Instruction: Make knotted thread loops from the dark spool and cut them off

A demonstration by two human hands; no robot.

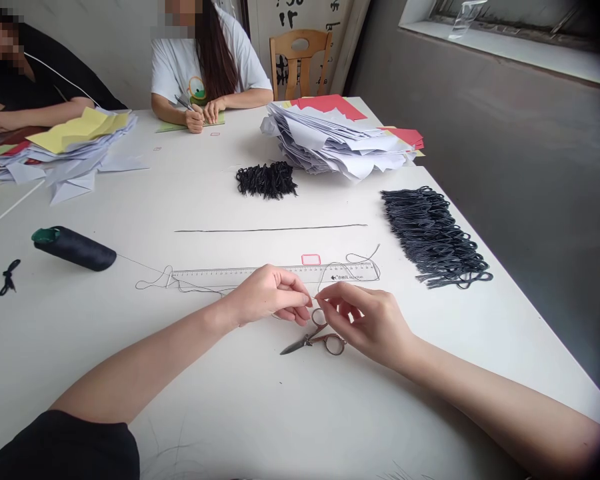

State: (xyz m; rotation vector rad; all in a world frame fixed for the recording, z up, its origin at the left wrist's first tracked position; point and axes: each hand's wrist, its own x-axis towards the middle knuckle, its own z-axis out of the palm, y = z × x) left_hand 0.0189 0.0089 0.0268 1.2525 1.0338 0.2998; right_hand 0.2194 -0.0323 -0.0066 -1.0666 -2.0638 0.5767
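Note:
My left hand [267,295] and my right hand [367,319] meet over the near edge of a clear ruler [260,273], fingertips almost touching. Both are closed in a pinch on a thin dark thread [322,275], which loops up from my right fingertips across the ruler's right end. More thread lies in loose curves by the ruler's left end and runs to a black thread spool [83,249] lying on its side. Open-bladed scissors [305,343] rest on the table just below my fingers; my right hand covers part of their handles.
A straight dark cord [270,229] lies beyond the ruler. Bundles of looped black cords [433,233] sit at right, a smaller black pile [267,180] farther back. Paper stacks [335,140] stand behind. A small black knot [10,277] lies far left. Two people sit across the table [205,400].

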